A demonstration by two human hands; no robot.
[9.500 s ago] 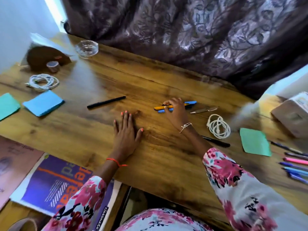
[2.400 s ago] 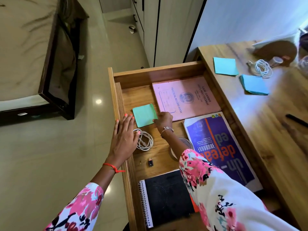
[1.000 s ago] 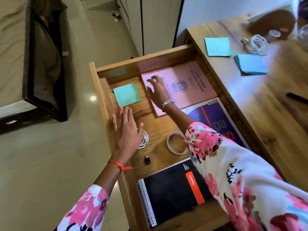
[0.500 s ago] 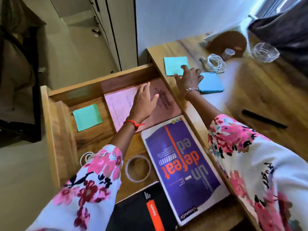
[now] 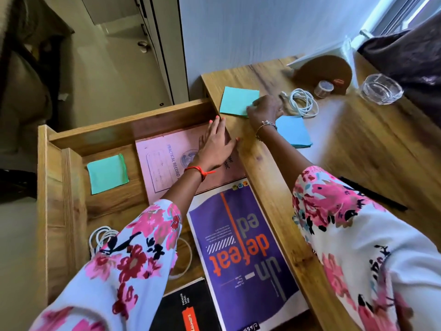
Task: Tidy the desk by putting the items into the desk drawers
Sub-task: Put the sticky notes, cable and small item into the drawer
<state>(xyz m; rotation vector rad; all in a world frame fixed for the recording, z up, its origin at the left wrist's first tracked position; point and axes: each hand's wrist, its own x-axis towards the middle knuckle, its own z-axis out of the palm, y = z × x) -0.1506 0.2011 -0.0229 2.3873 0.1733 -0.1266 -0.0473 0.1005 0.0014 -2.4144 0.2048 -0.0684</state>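
Inside the drawer [image 5: 56, 187], the left hand [image 5: 214, 145] lies flat, fingers straight, on the pink book [image 5: 162, 168] marked "PRACTICAL RECORD", beside a purple "un-defeated" magazine [image 5: 241, 240]. Just past the drawer's far right corner, on the desk, the right hand [image 5: 265, 109] sets bent fingers on a teal pad [image 5: 236, 99]; whether it pinches it, I cannot tell.

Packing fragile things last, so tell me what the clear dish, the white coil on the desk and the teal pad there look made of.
Clear dish: probably thick glass, glossy; transparent with bright glints, though clear plastic is possible. White coil: likely plastic-sheathed cable, smooth, lying in loose loops. Teal pad: paper, matte; a flat square with crisp edges.
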